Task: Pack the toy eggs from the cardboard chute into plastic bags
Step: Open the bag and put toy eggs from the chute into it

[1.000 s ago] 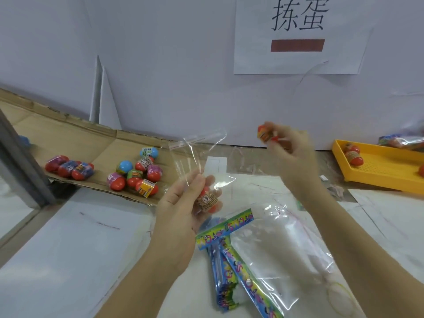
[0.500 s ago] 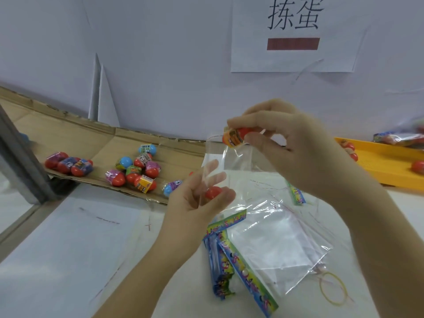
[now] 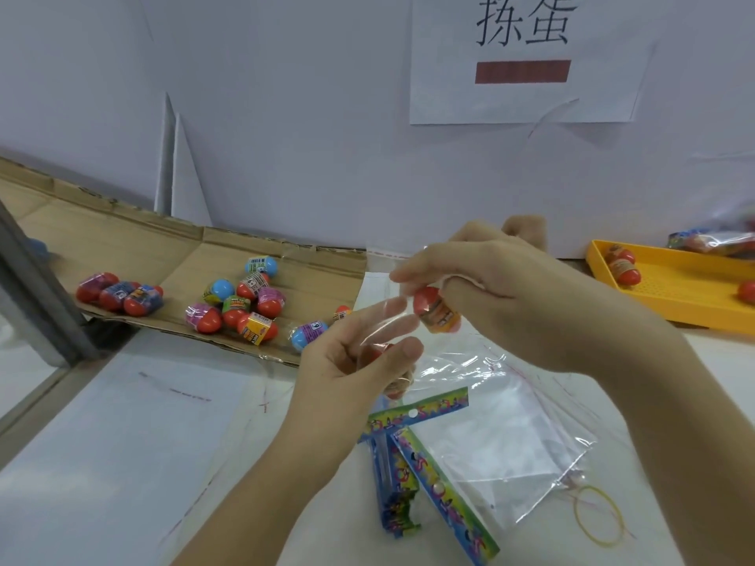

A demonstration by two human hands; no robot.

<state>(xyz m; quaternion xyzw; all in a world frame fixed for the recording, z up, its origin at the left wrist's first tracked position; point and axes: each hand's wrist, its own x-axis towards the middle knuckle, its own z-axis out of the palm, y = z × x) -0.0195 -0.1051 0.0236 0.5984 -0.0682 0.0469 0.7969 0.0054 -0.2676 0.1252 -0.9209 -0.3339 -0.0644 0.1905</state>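
Chute (image 3: 122,247) at left: three eggs (image 3: 118,294) grouped near its left end, a larger cluster (image 3: 241,306) further right. Left hand (image 3: 351,369) pinched a clear bag (image 3: 410,375) between thumb and curled fingers, with a bagged egg (image 3: 395,388) showing below the thumb. Right hand (image 3: 510,296) gripped a red egg (image 3: 437,312) in its fingertips, just right of the left fingers; whether inside the bag mouth, could not tell. Spare bags (image 3: 502,443) lay flat on the table below. Yellow tray (image 3: 674,292) at far right.
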